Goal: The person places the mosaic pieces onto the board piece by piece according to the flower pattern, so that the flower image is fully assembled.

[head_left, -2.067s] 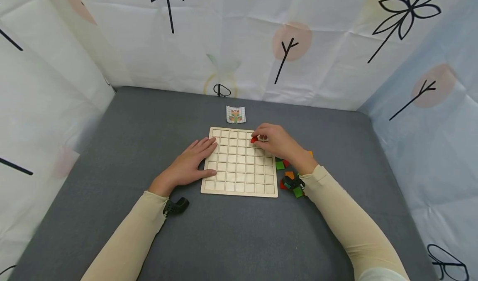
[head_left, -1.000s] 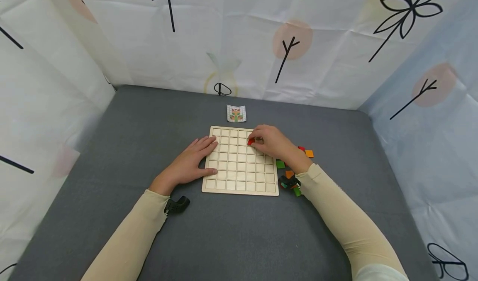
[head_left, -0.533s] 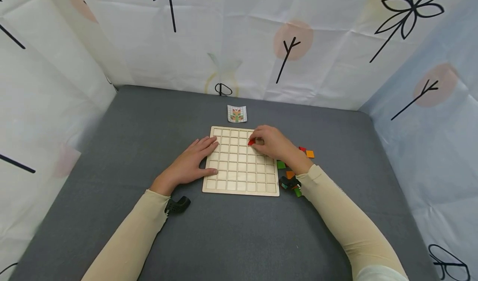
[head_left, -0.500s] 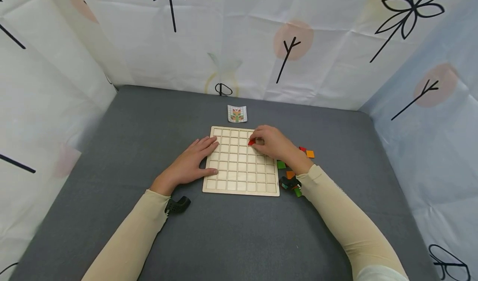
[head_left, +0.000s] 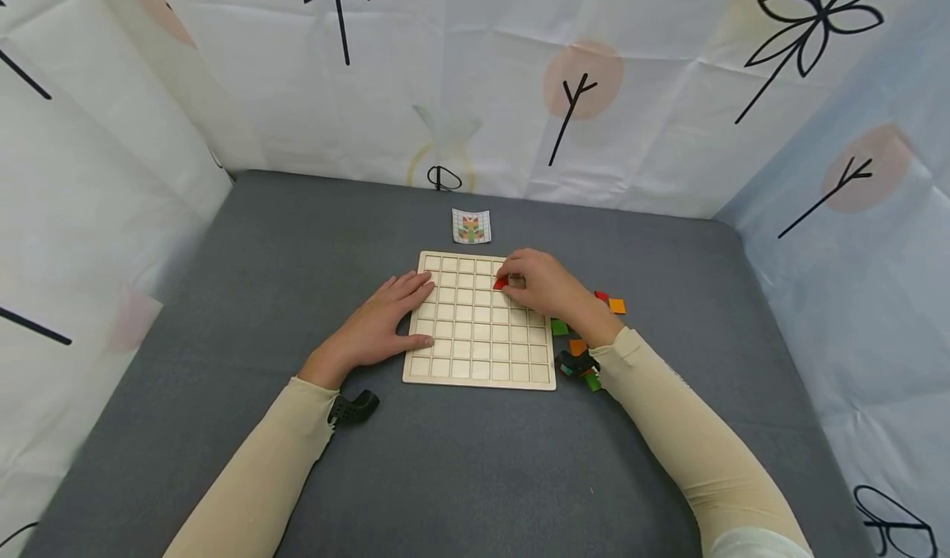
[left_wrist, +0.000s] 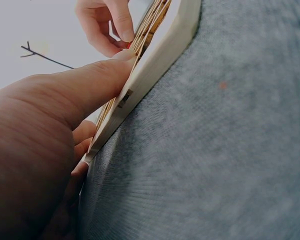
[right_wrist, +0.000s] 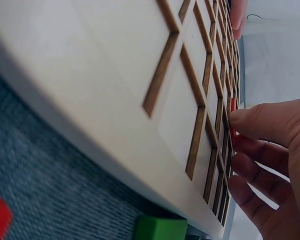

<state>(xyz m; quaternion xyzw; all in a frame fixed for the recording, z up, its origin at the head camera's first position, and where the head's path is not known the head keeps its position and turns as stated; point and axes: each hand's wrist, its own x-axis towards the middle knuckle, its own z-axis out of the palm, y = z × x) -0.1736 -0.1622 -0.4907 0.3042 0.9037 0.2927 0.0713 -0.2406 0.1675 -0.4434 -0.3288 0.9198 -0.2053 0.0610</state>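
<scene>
A light wooden board with a grid of shallow square cells lies flat on the table. My left hand rests on its left side, fingers and thumb spread over the edge; the left wrist view shows the thumb lying across the rim. Over the upper right of the grid, my right hand pinches a small red tile between thumb and fingers. The right wrist view has this red tile down at the board's surface, partly covered by the thumb; its full shape is hidden.
Loose tiles lie right of the board, including green, orange and red ones; my right forearm and wrist camera partly hide them. Beyond the board lies a small card with a coloured grid picture. Printed cloth walls surround the grey table.
Compared with two seconds ago, my right hand has shifted slightly left and toward me with the red tile. Over the last half second it stays in place. My left hand has not moved.
</scene>
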